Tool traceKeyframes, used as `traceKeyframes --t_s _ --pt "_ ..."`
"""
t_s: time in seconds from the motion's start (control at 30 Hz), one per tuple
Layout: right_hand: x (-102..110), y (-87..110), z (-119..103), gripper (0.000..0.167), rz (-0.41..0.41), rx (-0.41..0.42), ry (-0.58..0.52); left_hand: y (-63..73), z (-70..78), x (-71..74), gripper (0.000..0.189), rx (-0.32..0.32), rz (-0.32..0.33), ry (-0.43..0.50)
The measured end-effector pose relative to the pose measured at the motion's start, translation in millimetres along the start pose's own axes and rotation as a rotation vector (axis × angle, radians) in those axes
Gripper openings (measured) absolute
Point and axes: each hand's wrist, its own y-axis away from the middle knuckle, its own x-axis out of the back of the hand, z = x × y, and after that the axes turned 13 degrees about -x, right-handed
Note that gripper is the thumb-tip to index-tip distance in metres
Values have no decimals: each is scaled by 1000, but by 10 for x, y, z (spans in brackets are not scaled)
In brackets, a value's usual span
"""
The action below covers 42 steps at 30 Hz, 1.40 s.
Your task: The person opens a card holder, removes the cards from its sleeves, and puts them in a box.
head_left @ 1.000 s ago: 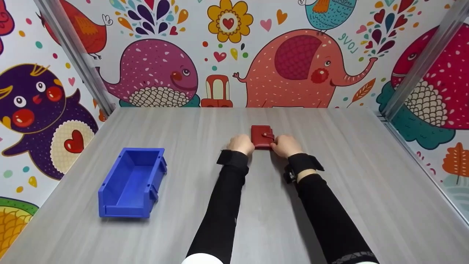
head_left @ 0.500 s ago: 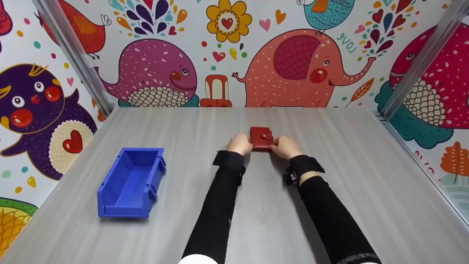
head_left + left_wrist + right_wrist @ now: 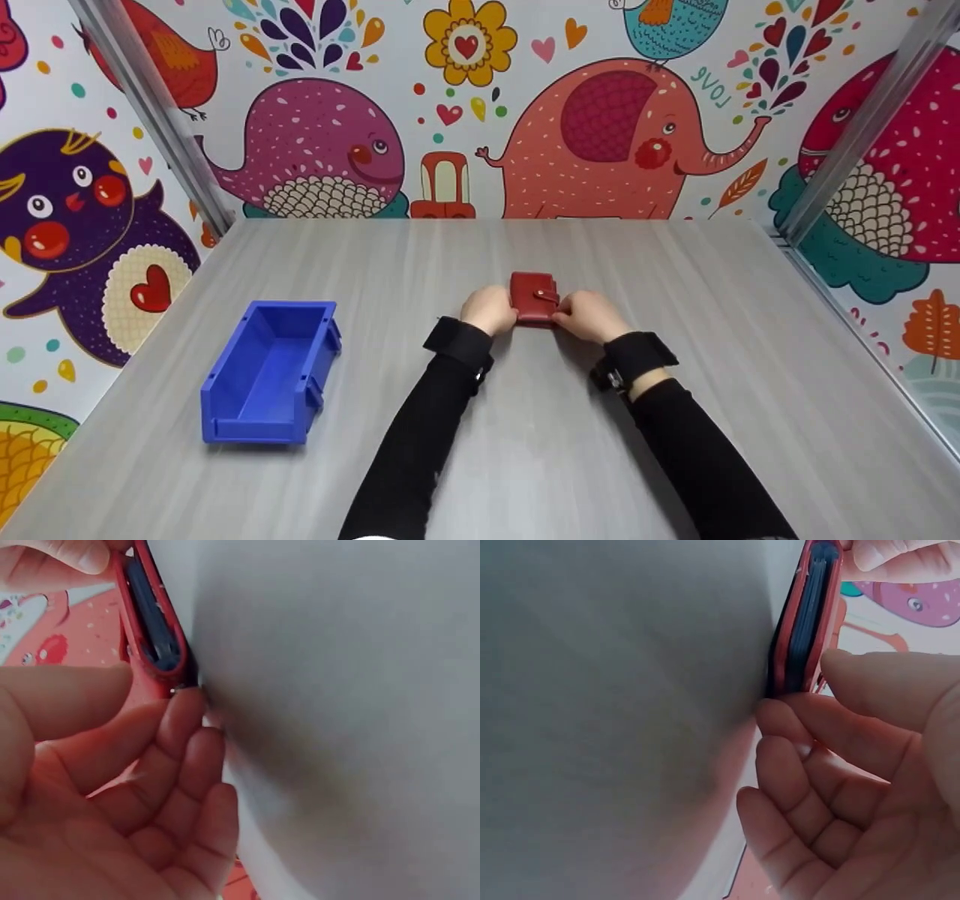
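Observation:
A small red wallet (image 3: 534, 307) with a snap strap lies on the grey table, between the two hands. My left hand (image 3: 489, 309), its fingers curled, pinches the wallet's left side near the lower corner. On the opposite side my right hand (image 3: 592, 315) pinches the lower right corner, thumb near the strap. In the left wrist view the edge of the wallet (image 3: 154, 630) shows dark layers inside the red cover. From the right wrist view, the wallet (image 3: 806, 622) appears closed, its dark inner leaves stacked, with the thumb (image 3: 877, 686) at its cover.
A blue plastic bin (image 3: 251, 431) stands on the left of the table (image 3: 390, 360), its low front facing me. Walls printed with cartoon animals (image 3: 600, 150) rise behind and at both sides, with metal posts (image 3: 161, 112) at the corners.
Both hands have drawn the wallet a short way towards me across the table. The forearms have spread farther apart, and the blue bin has stayed in place.

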Motion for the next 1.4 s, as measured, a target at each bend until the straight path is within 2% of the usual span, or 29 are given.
traceKeyframes --t_s 0.2,0.4,0.57,0.97,1.4 --pt "-18 128 10 17 13 58 9 138 32 -3 16 -48 -33 -34" --pt "-35 239 -17 15 -6 75 -8 280 30 18 19 -85 -52 -30" --pt "-49 316 -47 16 -11 97 6 387 15 22 21 -107 -47 -21" --pt "-77 487 -61 16 28 211 79 613 60 14 22 -186 -16 -99" --pt "-73 620 -101 21 15 224 96 770 123 5 19 -222 -14 -194"
